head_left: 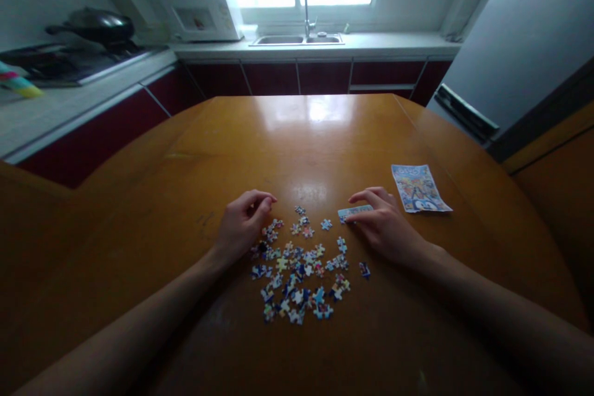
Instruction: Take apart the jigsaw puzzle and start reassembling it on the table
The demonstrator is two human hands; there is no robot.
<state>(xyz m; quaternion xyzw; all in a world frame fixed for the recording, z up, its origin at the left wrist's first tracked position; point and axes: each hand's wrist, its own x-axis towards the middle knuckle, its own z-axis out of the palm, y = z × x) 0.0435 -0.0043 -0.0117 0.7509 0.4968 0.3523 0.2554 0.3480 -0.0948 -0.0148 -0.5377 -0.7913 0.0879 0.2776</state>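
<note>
Loose jigsaw puzzle pieces (297,269) lie in a spread pile on the wooden table in front of me. My left hand (244,223) rests at the pile's upper left edge, its fingers loosely curled in and the thumb against them, with nothing showing between. Right of the pile, my right hand (383,223) has thumb and index finger across a pale blue strip of joined puzzle pieces (353,212), the thumb touching its lower edge. A single puzzle piece (326,224) lies just left of the strip. Another dark puzzle piece (364,270) sits below my right hand.
A printed picture sheet (420,189) lies at the right of the wooden table (297,148). Beyond the table are a counter with a sink (280,40), a microwave (202,17) and a pan on the stove (99,26). A refrigerator (515,31) stands at right.
</note>
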